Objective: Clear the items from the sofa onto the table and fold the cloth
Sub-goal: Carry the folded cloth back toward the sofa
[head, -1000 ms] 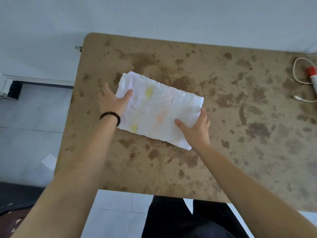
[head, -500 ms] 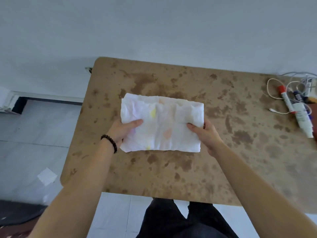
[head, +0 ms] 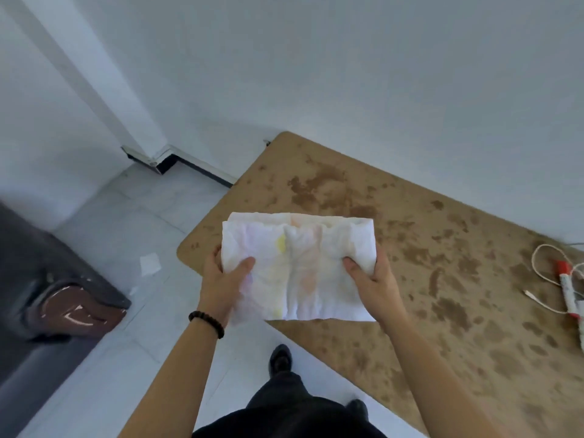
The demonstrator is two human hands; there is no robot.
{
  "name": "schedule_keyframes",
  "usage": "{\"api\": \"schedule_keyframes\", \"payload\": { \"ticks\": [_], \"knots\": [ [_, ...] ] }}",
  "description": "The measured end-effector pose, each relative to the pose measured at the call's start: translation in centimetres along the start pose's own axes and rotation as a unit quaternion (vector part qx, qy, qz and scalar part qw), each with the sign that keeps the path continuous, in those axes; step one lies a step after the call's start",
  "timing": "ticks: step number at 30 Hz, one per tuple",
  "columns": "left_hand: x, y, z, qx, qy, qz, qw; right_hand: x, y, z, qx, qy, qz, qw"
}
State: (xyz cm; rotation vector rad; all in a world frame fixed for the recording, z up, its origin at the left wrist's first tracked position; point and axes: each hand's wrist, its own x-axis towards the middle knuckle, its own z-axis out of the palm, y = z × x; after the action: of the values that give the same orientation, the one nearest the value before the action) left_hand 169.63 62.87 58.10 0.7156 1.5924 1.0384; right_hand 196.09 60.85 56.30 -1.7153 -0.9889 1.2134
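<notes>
A folded white cloth with faint yellow, pink and lilac blotches (head: 300,267) sits at the centre of the frame, a crumpled rectangle with a rolled fold along its top edge and soft vertical creases down the middle. It is held up over the near left corner of the mottled tan table with dark brown stains (head: 442,263), its lower left part overhanging the pale tiled floor (head: 120,235).

The left hand (head: 221,279), a dark beaded bracelet (head: 207,324) at the wrist, pinches the cloth's left edge, thumb on top and fingers curled behind. The right hand (head: 374,279) grips the right edge the same way. Both forearms reach up from the bottom of the frame.

At the right edge lie a looped white cable (head: 543,273) and a red-capped white marker (head: 567,286). At lower left is a dark grey sofa arm (head: 38,273).
</notes>
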Motion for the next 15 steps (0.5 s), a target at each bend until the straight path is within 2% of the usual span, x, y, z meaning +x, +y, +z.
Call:
{"api": "schedule_keyframes", "payload": {
  "ticks": [6, 10, 15],
  "knots": [
    [-7.7, -4.3, -8.9, 0.019, 0.099, 0.006, 0.995, -3.0, 1.0, 6.8, -0.073, -0.146, 0.017, 0.986],
    [-10.0, -6.1, -16.7, -0.02, 0.195, 0.009, 0.981, -5.7, -0.9, 14.4, -0.114, -0.238, -0.026, 0.964],
    [-9.9, -7.6, -26.9, -0.106, 0.289, 0.027, 0.951, -7.4, -3.9, 26.0, -0.195, -0.291, -0.096, 0.932]
  ]
}}
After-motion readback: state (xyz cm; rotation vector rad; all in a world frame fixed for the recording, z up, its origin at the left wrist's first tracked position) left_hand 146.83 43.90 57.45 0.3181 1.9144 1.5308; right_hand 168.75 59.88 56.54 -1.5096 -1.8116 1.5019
